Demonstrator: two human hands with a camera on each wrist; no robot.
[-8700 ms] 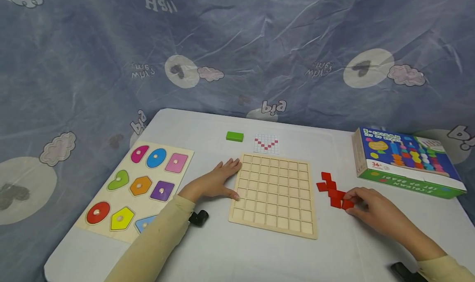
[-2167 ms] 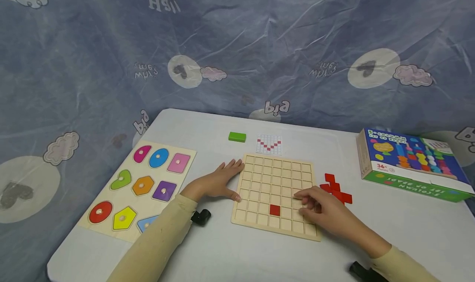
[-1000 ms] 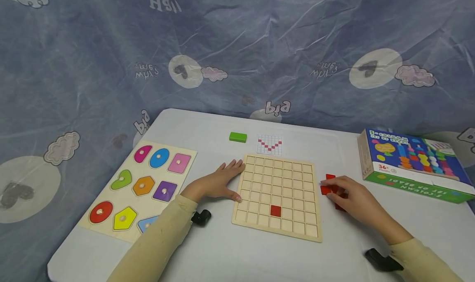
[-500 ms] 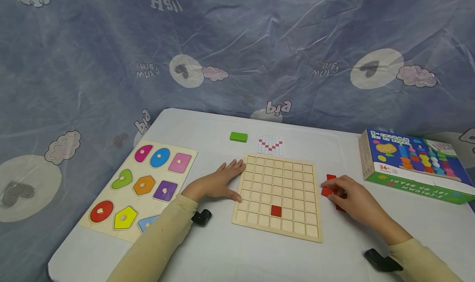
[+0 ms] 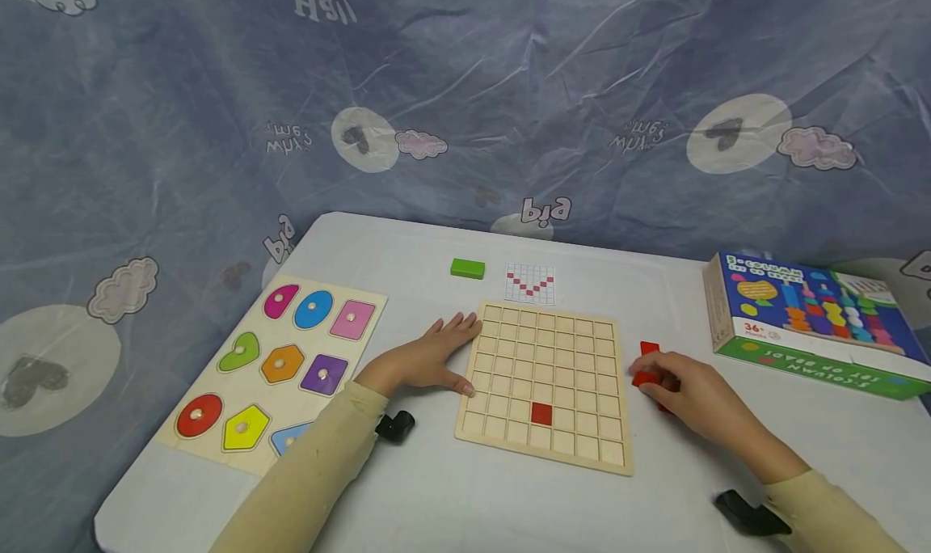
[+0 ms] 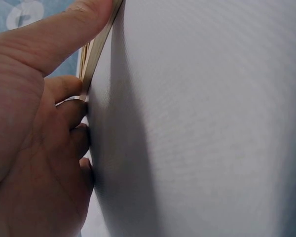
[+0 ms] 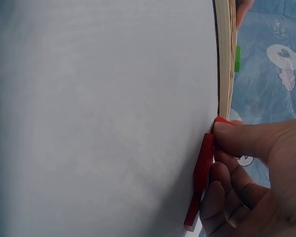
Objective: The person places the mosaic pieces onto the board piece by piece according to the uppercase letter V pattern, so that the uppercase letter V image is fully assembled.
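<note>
My left hand (image 5: 425, 357) lies with spread fingers at the left edge of a wooden grid board (image 5: 538, 355), thumb and fingertips against its rim. One red square tile (image 5: 541, 414) sits in a cell of the board's second row from the front. Right of the board, my right hand (image 5: 701, 391) pinches another red tile (image 7: 221, 120) between thumb and finger, seen in the right wrist view. Several more red tiles (image 7: 202, 165) lie on the table beneath that hand, mostly covered by it in the head view.
Behind the board lie a pattern card (image 5: 530, 284) with a red V and a green block (image 5: 468, 269). A shape puzzle board (image 5: 320, 339) is at the left, partly under the left sleeve. A toy box (image 5: 815, 318) stands at the back right.
A red tile has come onto the board since the first frame. My right hand has gone from over the board back to the loose tiles and now pinches one. The left hand stays put.
</note>
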